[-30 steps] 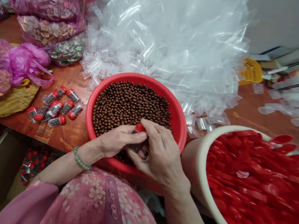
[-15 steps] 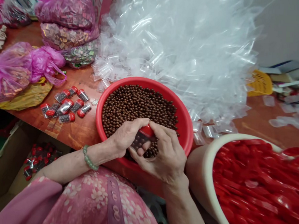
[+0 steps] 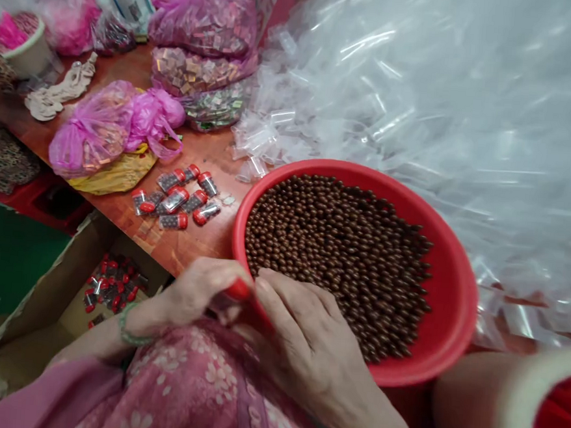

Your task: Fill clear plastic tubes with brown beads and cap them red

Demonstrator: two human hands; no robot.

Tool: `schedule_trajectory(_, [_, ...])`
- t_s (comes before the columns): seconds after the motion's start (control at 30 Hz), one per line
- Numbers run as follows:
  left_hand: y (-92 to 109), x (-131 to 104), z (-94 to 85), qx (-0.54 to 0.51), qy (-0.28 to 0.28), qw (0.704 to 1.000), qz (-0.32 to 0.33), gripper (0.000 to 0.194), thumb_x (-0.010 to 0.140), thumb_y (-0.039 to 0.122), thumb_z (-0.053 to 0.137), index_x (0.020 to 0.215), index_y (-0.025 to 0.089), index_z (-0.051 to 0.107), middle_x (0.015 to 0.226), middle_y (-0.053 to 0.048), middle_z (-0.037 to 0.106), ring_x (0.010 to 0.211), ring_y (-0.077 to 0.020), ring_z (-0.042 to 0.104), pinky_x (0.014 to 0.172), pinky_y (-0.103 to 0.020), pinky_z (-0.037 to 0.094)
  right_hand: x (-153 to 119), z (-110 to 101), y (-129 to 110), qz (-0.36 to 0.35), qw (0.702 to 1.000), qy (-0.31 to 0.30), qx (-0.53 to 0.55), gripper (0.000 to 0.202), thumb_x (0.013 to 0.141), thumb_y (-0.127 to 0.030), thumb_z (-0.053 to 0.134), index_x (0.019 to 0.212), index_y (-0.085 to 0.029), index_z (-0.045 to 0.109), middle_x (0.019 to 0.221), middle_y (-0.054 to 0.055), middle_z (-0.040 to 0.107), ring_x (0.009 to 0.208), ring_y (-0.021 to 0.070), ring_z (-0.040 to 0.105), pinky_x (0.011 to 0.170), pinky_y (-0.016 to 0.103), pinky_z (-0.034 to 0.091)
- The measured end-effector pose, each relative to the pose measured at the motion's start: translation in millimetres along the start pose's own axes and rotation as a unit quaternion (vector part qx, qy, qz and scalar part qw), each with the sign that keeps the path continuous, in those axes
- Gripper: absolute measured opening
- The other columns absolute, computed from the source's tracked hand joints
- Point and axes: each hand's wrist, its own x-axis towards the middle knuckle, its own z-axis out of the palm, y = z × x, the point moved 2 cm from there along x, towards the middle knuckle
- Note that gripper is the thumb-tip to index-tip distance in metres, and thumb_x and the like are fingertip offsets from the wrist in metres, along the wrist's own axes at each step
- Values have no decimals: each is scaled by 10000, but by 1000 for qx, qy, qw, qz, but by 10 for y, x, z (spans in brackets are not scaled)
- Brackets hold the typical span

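My left hand (image 3: 202,293), with a green bead bracelet at its wrist, is closed round a small clear bottle with a red cap (image 3: 238,289); most of the bottle is hidden. My right hand (image 3: 301,332) closes on the bottle from the other side, fingertips at the cap. Both hands are somewhat blurred, at the near left rim of a red basin (image 3: 455,304). Dark brown glossy balls (image 3: 332,250) fill much of the basin. Left of it, several filled red-capped bottles (image 3: 174,200) lie on the table.
Below the table edge, a cardboard box (image 3: 38,314) holds more capped bottles (image 3: 113,283). Pink bags (image 3: 204,22) stand at the back left. Clear plastic pieces (image 3: 420,99) are heaped behind the basin. A cream bucket (image 3: 502,399) with red pieces (image 3: 559,422) stands at right.
The view has swung right-to-left, so the basin and bucket now sit farther right. Both hands have moved with the bottle from over the balls to the basin's near left rim.
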Motion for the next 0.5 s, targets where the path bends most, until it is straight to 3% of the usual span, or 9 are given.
schedule_trajectory(0.07, [-132, -296, -400, 38, 40, 998, -5, 421, 889, 501, 411, 819, 145, 626, 563, 0, 567, 494, -113, 517, 493, -216, 422, -31, 30, 126, 31, 999, -24, 6, 552, 874, -251, 631, 1364, -78, 443, 1193, 217, 626, 1088, 297, 605, 873, 441, 533])
schedule_trajectory(0.13, [-249, -628, -812, 173, 115, 977, -43, 445, 912, 505, 381, 797, 154, 630, 596, -12, 590, 549, -130, 544, 538, -230, 431, -123, 33, 333, 89, 995, -43, -29, 464, 885, -276, 622, 1294, -88, 511, 1197, 217, 624, 1067, 309, 615, 872, 452, 536])
schedule_trajectory(0.2, [-349, -924, -1156, 364, 165, 909, -123, 465, 925, 507, 360, 767, 171, 639, 648, -29, 635, 593, -157, 577, 595, -260, 452, -244, 23, 542, 127, 988, -67, -63, 348, 920, -292, 565, 1216, -108, 563, 1141, 193, 649, 982, 301, 645, 817, 451, 550])
schedule_trajectory(0.27, [-409, -1079, -1386, 527, 209, 808, -161, 453, 887, 546, 419, 889, 177, 681, 802, -79, 710, 719, -233, 655, 682, -325, 500, -349, 1, 706, 157, 982, -80, -69, 292, 945, -319, 519, 1164, -137, 587, 1098, 161, 666, 924, 278, 664, 778, 433, 562])
schedule_trajectory(0.33, [-420, -1005, -1468, 623, 259, 731, -101, 481, 880, 547, 434, 996, 147, 674, 1007, -160, 715, 913, -315, 674, 814, -410, 518, -404, -36, 813, 191, 977, -78, -60, 280, 955, -344, 503, 1152, -165, 592, 1086, 133, 673, 929, 257, 673, 790, 409, 570])
schedule_trajectory(0.37, [-413, -877, -1453, 639, 279, 715, -47, 473, 895, 524, 429, 1039, 138, 660, 1070, -176, 702, 974, -326, 666, 865, -431, 513, -410, -62, 852, 208, 974, -73, -56, 277, 958, -351, 497, 1151, -177, 594, 1083, 123, 676, 940, 248, 676, 804, 399, 572])
schedule_trajectory(0.43, [-386, -469, -1329, 625, 281, 725, 71, 401, 935, 445, 414, 1097, 147, 629, 1113, -155, 690, 1015, -288, 659, 922, -412, 508, -390, -134, 925, 236, 968, -63, -53, 269, 962, -352, 490, 1147, -193, 601, 1070, 110, 683, 944, 234, 681, 823, 383, 571])
schedule_trajectory(0.5, [-341, 47, -1130, 598, 249, 744, 164, 328, 956, 368, 414, 1112, 161, 616, 1105, -117, 690, 1005, -238, 657, 931, -366, 511, -359, -247, 1010, 259, 963, -50, -58, 263, 958, -344, 498, 1143, -193, 608, 1068, 107, 689, 944, 228, 685, 836, 379, 566])
